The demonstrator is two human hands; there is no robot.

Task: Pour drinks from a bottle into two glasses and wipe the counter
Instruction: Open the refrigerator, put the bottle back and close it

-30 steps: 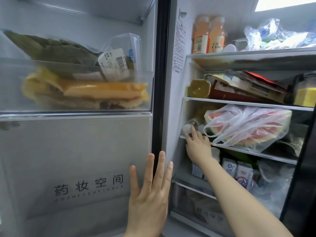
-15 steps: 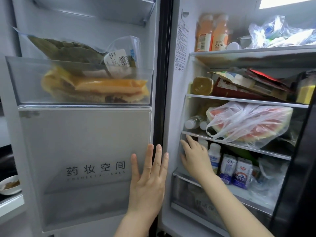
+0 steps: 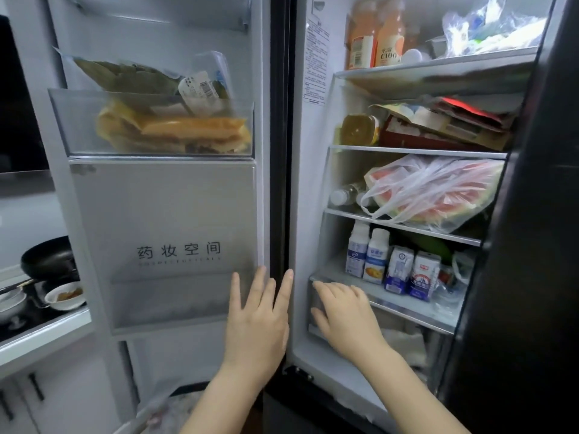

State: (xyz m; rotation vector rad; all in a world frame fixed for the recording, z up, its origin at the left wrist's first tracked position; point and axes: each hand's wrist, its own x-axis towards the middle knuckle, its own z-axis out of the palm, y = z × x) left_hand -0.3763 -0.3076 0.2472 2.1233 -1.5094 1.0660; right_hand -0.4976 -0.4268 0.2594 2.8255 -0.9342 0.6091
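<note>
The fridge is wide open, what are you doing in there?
A person is looking through the open fridge for a drink. The left hand lies flat against the open door. The right hand reaches in low, fingers on the front of the drawer under the small milk bottles. Neither hand holds anything yet, and the orange drink bottles on the top shelf are untouched.

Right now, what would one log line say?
stage: searching fridge | left hand: flat on door | right hand: on drawer front | bottle: none held
</note>
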